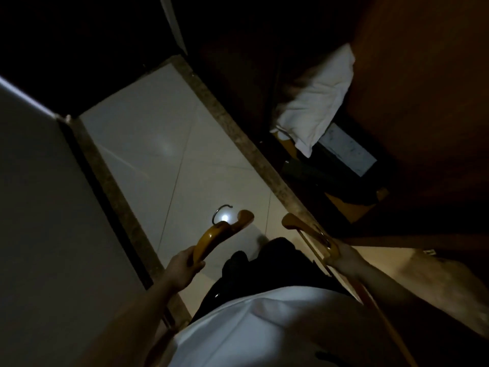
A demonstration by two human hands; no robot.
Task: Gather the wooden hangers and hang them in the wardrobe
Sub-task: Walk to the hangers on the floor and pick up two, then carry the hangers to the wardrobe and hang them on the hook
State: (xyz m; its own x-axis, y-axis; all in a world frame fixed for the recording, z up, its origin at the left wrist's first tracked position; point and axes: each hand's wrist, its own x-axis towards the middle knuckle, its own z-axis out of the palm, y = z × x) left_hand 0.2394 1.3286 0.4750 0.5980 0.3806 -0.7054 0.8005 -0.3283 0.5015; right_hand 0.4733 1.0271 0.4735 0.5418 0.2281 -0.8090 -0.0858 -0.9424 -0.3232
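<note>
Now, left hand [182,266] grips one hanger [211,237] by its arm, hook [222,211] forward over the floor [158,154]; right hand [342,258] grips a second hanger [301,227] beside the wardrobe [423,128]. Likely best: keep both hooks facing one way, turn right, lift clear of the pillow [317,102] inside.

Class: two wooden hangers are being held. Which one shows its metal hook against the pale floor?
The hanger in the left hand; its hook curves over the pale floor, unlike the right hand's hanger.
</note>
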